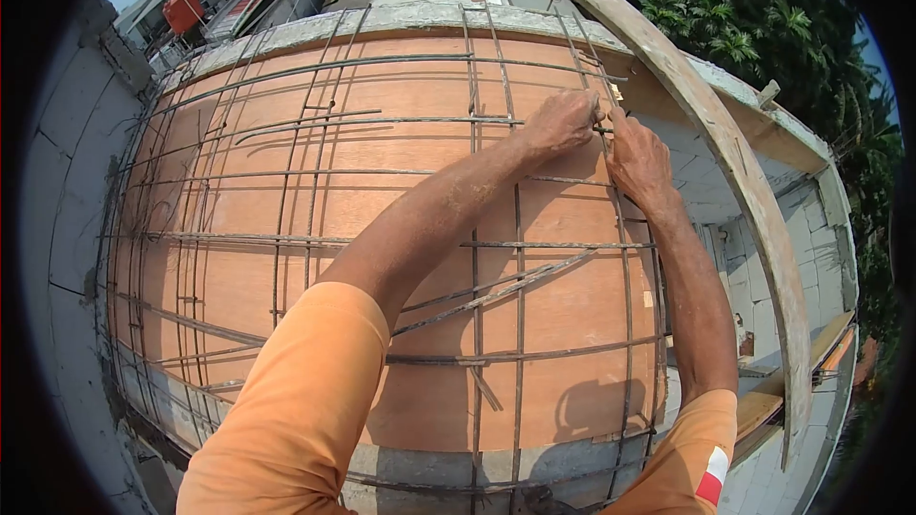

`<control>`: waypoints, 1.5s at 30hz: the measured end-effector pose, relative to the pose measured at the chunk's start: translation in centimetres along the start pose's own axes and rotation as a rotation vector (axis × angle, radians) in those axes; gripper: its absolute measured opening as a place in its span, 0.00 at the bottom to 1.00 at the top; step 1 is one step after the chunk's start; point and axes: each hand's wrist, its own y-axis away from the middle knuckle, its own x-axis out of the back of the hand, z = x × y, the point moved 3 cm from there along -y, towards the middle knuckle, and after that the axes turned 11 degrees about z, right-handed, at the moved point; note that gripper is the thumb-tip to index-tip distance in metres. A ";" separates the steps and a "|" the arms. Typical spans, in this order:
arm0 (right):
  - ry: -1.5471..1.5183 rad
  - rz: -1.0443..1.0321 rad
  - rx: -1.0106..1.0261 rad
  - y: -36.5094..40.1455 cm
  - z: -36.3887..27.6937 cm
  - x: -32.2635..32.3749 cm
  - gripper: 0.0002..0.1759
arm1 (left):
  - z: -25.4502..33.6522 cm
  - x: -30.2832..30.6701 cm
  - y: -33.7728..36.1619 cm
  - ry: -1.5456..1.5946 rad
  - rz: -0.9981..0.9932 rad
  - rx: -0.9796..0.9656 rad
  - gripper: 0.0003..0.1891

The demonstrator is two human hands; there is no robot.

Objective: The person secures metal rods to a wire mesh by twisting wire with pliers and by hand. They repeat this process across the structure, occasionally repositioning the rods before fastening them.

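My left hand [565, 124] is closed in a fist over the right part of a steel rebar grid [401, 172]. Beside it my right hand [641, 160] is also closed, its thumb and fingers pinched close to the left one. Both meet at a crossing of bars near the grid's right edge. Whatever sits between the fingers is too small or too hidden to name. The bars lie over an orange-brown plywood sheet [563, 401]. Two loose-looking bars [496, 296] slant across the grid below my left forearm.
A long curved-looking wooden plank [711, 114] runs along the right side, beside an opening with block walls [811, 229] below. More boards [763, 410] lie at the lower right. A grey block wall [57, 200] stands at left. Roofs and trees [763, 29] lie beyond.
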 end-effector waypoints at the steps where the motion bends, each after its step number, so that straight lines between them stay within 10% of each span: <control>1: -0.002 0.002 0.005 -0.2 0.0 -0.1 0.10 | 0.0 0.0 0.0 -0.009 0.000 -0.033 0.12; 9: -0.235 0.026 -0.073 -0.1 2.0 -1.2 0.13 | -0.7 1.5 -0.3 0.469 -0.188 0.265 0.19; 24: -0.329 -0.175 -0.191 -2.7 0.6 -0.2 0.15 | 0.2 1.8 0.1 0.448 -0.091 -0.008 0.33; 43: -0.405 0.000 -0.192 -1.9 1.5 -1.1 0.08 | -1.5 1.7 -1.0 0.843 -0.367 0.449 0.39; 45: -0.404 0.004 -0.157 -2.0 1.9 -1.7 0.05 | -3.0 -0.1 -2.0 0.372 -0.163 -0.220 0.36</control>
